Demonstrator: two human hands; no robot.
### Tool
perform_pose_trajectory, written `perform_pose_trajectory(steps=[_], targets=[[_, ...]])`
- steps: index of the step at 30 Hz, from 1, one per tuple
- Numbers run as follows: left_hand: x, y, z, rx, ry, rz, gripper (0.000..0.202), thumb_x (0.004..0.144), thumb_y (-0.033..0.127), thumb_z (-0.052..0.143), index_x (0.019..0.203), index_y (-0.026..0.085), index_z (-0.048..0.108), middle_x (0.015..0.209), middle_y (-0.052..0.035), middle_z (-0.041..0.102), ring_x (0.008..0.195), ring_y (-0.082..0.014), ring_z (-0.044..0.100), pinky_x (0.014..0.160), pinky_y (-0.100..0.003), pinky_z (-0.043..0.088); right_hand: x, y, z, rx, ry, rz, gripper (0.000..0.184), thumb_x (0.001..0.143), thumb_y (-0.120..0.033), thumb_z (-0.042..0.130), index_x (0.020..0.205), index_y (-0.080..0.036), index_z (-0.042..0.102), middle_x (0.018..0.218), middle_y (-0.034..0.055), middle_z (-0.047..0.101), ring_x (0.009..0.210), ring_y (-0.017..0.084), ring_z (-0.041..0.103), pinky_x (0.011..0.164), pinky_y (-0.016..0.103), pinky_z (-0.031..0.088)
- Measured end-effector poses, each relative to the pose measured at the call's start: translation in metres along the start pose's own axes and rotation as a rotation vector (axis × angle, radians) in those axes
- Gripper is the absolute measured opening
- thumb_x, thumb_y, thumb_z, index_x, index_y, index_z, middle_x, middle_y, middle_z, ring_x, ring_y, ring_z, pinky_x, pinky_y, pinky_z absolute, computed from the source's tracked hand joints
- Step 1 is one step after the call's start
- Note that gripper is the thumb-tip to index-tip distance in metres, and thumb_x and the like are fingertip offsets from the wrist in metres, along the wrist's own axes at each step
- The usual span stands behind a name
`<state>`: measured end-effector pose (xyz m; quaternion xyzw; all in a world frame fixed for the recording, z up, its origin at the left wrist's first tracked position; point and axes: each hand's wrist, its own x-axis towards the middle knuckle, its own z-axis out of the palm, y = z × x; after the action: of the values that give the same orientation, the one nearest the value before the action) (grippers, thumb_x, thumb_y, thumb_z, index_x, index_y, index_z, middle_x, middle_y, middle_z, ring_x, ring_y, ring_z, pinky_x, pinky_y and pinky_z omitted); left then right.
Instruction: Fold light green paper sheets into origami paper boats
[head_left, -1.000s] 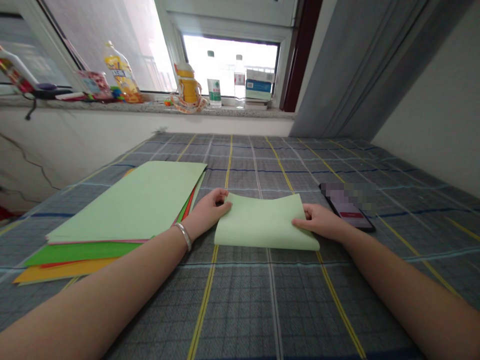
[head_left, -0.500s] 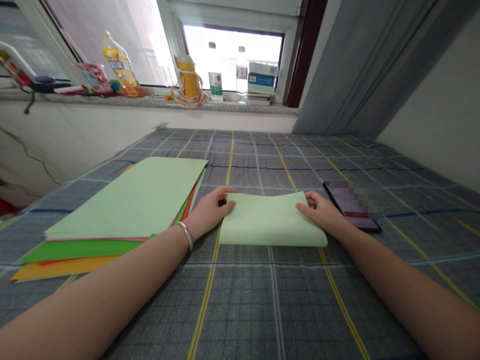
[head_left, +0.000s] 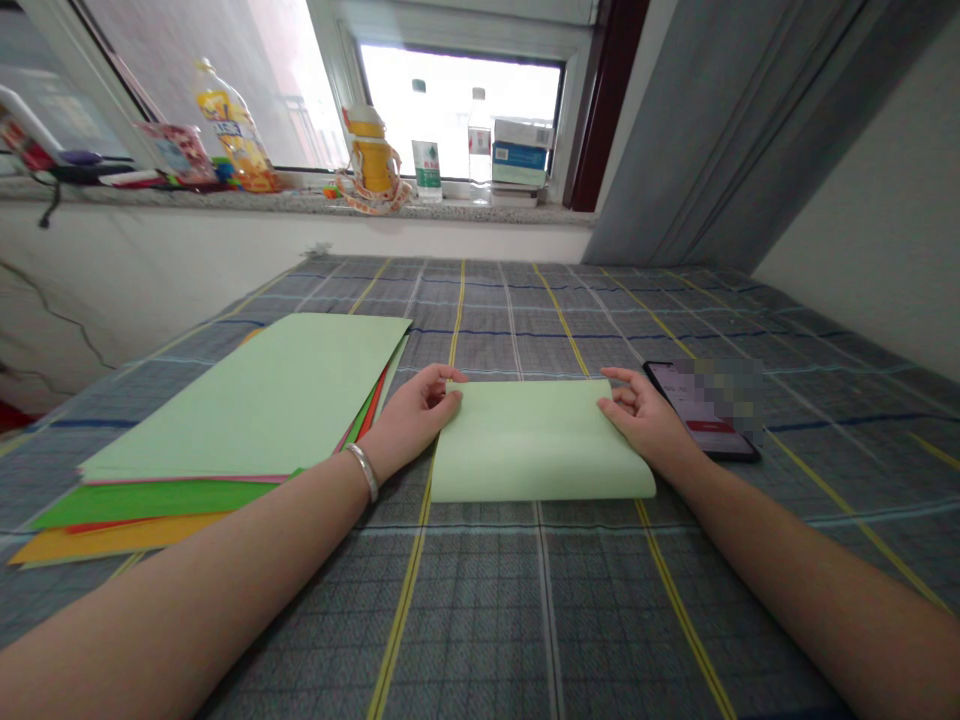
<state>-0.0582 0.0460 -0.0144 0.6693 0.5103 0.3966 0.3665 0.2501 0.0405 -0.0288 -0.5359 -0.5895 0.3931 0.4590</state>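
A light green sheet of paper (head_left: pixel 540 440) lies in front of me, bent over on itself, with a rounded, uncreased bend along the near side. My left hand (head_left: pixel 424 405) grips its far left corner, thumb on top and fingers behind the edge; a silver bangle circles that wrist. On the opposite side my right hand (head_left: pixel 641 410) holds the far right corner loosely between thumb and fingers, the index finger stretched along the far edge. The sheet's far edge looks straight and level.
A stack of coloured paper (head_left: pixel 247 400), light green on top, lies to the left. A phone (head_left: pixel 697 410) rests beyond my right hand on the plaid cloth (head_left: pixel 480 620). Bottles, a yellow flask (head_left: pixel 371 160) and boxes (head_left: pixel 519 160) stand on the windowsill (head_left: pixel 300 203).
The paper's far edge has gone from sagging to straight and flatter. The right hand has loosened, its index finger now stretched out. The left hand has shifted slightly left and away from me.
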Motion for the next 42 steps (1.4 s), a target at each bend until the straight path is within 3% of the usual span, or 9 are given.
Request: perform_pose_trajectory(steps=[9,17,35,42], targets=[[0.000,-0.001,0.002,-0.059,-0.006,0.026,0.025,0.082,0.034,0.055,0.104,0.020,0.054,0.066,0.0054,0.047,0.053,-0.0084,0.043,0.051,-0.019,0.034,-0.006,-0.010,0.000,-0.141,0.035,-0.009,0.039,0.076,-0.038,0.061,0.111,-0.021,0.054,0.052,-0.0075,0.052,0.041,0.010,0.044,0.039,0.021,0.028],[0.000,-0.001,0.002,-0.048,-0.005,0.038,0.025,0.083,0.034,0.055,0.104,0.021,0.055,0.067,0.0044,0.049,0.056,-0.0100,0.046,0.051,-0.020,0.035,-0.007,-0.012,0.000,-0.136,0.049,-0.040,0.036,0.075,-0.037,0.061,0.108,-0.021,0.056,0.048,-0.0093,0.044,0.039,0.009,0.040,0.038,0.021,0.027],[-0.001,0.002,0.001,-0.034,-0.010,0.017,0.027,0.083,0.036,0.054,0.104,0.020,0.054,0.068,0.0046,0.047,0.056,-0.0096,0.044,0.052,-0.020,0.035,-0.010,-0.017,0.001,-0.113,0.073,0.010,0.034,0.075,-0.040,0.059,0.102,-0.020,0.056,0.053,-0.0060,0.052,0.041,0.011,0.043,0.039,0.023,0.030],[-0.001,0.004,0.002,0.046,0.054,-0.021,0.029,0.080,0.033,0.056,0.106,0.021,0.055,0.065,0.0054,0.045,0.055,-0.0100,0.044,0.051,-0.020,0.034,-0.009,-0.015,0.000,-0.165,0.063,-0.040,0.036,0.076,-0.040,0.058,0.105,-0.020,0.059,0.048,-0.0086,0.041,0.040,0.010,0.037,0.040,0.023,0.026]])
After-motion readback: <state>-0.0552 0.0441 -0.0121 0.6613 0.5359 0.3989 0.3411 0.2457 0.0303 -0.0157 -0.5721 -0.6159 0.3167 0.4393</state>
